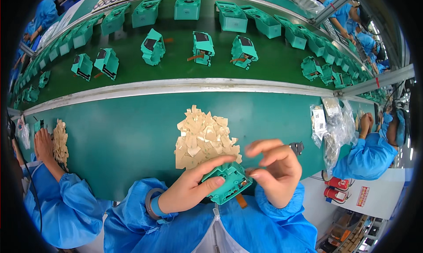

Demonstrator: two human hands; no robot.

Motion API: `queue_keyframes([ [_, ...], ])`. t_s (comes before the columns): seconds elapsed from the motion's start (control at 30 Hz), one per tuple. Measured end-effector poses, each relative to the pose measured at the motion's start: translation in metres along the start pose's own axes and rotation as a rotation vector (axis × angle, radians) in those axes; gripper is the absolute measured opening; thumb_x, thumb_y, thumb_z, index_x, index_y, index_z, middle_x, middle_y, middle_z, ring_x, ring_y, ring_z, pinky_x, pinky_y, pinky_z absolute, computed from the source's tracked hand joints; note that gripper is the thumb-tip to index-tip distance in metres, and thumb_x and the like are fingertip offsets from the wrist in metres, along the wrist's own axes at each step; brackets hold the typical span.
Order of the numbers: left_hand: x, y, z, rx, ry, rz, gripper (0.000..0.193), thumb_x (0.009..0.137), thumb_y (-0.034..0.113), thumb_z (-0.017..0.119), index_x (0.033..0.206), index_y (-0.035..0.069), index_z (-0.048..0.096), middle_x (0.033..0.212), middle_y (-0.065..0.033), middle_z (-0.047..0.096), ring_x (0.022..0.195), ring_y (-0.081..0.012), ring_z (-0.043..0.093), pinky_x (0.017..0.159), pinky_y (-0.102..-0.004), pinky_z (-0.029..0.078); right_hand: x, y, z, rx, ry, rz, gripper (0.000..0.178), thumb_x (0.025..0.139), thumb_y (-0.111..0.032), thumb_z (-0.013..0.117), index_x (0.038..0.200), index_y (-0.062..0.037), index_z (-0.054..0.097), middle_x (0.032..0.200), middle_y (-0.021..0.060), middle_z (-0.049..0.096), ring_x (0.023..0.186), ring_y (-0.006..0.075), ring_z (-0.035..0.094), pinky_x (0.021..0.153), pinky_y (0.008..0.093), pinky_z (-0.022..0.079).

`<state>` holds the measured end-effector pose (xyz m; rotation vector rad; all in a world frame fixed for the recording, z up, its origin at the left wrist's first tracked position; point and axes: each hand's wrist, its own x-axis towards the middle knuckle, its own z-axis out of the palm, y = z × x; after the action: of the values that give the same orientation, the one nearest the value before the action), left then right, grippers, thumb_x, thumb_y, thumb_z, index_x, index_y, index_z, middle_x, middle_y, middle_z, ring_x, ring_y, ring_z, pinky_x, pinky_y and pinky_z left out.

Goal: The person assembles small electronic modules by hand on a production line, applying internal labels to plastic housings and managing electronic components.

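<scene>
Close to my body, my left hand (194, 186) grips a green plastic housing (227, 186) between thumb and fingers. The housing is tilted, with its hollow inside and small fittings showing. An orange flat ribbon cable (241, 201) hangs from its lower edge. At the housing's right side is my right hand (277, 171), its fingers curled but apart and slightly blurred. I see nothing between its thumb and index finger. Just beyond my hands lies a heap of tan paper-like pieces (202, 136).
Past a metal rail (176, 86), a green belt (176, 70) carries several green housings (203, 48). Clear plastic bags (333, 129) and a small dark object (297, 147) lie to the right. Co-workers in blue sit left (61, 200) and right (365, 158). Red fire extinguishers (337, 189) stand lower right.
</scene>
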<state>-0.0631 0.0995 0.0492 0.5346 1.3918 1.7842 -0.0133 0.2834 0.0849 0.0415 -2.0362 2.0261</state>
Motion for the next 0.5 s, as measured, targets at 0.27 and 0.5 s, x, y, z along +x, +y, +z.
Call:
queue_keyframes([
  [0.27,0.004,-0.01,0.008,-0.127,0.023,0.074,0.034,0.091,0.006,0.047,0.124,0.002,0.039,0.113,-0.0066,0.047,0.102,-0.0124,0.047,0.086,-0.0264,0.04,-0.007,0.006,0.013,0.153,0.043,0.156,0.031,0.073,0.015,0.061,0.088,-0.0057,0.043,0.086,0.0094,0.054,0.082,0.0154,0.054,0.074,0.0285,0.045],
  [0.5,0.01,-0.007,0.011,-0.171,0.015,0.039,0.033,0.09,0.005,0.05,0.121,0.003,0.04,0.112,-0.0067,0.048,0.101,-0.0103,0.047,0.084,-0.0252,0.04,-0.009,0.016,0.008,0.114,0.053,0.123,0.036,0.072,0.016,0.063,0.09,-0.0053,0.041,0.085,0.0099,0.054,0.079,0.0152,0.055,0.072,0.0273,0.045],
])
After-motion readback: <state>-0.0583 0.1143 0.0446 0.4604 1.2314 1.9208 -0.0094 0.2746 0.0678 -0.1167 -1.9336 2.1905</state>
